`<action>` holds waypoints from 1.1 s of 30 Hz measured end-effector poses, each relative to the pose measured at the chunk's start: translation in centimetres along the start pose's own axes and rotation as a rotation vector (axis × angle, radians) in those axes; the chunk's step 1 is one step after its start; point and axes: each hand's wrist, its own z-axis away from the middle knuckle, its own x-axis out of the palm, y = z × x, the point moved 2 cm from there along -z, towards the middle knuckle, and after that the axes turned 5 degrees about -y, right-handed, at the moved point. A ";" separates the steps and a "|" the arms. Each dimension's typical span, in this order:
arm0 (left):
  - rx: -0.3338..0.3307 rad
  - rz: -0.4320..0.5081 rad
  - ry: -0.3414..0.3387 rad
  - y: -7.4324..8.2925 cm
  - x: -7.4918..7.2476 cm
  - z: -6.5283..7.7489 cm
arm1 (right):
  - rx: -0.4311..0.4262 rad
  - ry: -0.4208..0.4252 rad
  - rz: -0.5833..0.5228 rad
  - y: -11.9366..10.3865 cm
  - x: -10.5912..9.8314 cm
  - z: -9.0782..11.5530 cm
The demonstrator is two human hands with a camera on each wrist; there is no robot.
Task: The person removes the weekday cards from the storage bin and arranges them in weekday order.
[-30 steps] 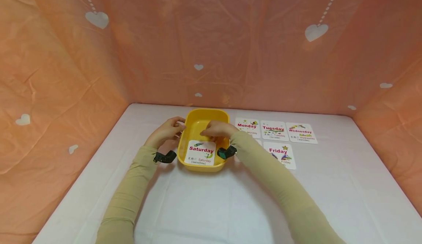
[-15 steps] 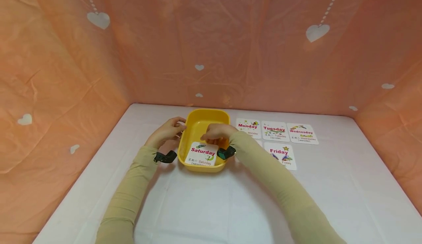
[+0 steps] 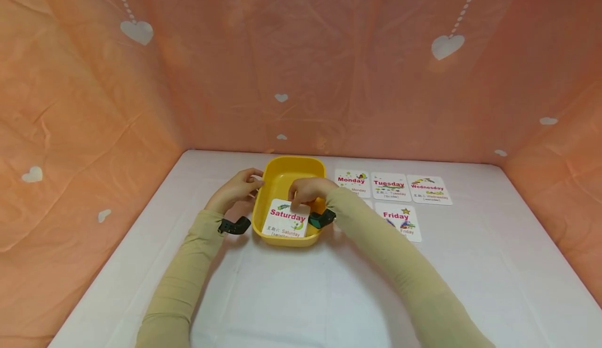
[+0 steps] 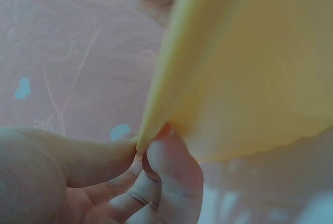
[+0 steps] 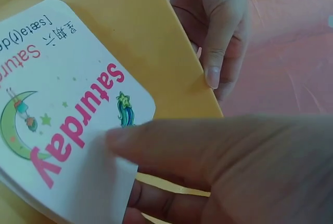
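In the head view, my left hand (image 3: 237, 187) is at the left side of a yellow plastic basin (image 3: 277, 181). The left wrist view shows its thumb and forefinger pinching the basin's rim (image 4: 156, 99). My right hand (image 3: 310, 189) reaches into the basin and pinches a white card (image 3: 281, 223) printed "Saturday" with a moon and a star. Up close in the right wrist view, the thumb (image 5: 151, 141) lies on the card's face, and other fingers are under its edge. A second white edge shows beneath this card; I cannot tell whether it is another card.
Right of the basin, cards lie in rows on the white table (image 3: 263, 296): Monday (image 3: 354, 183), Tuesday (image 3: 390, 187), Wednesday (image 3: 429, 190), and Friday (image 3: 398, 222) below. My right forearm partly covers another card left of Friday. Orange cloth (image 3: 301, 66) walls the back and sides.
My right hand has come nearer to me, from above the basin floor onto the Saturday card. The card has tilted, and the thumb now lies on it. My left hand stays at the rim.
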 end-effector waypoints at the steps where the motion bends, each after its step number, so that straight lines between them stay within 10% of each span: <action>1: 0.000 -0.002 -0.002 0.0 0.0 0.0 | -0.007 0.004 0.001 0.0 0.0 0.1; 33: -0.013 0.018 0.001 0.0 -0.1 0.0 | -0.095 0.339 -0.001 0.0 -1.1 0.5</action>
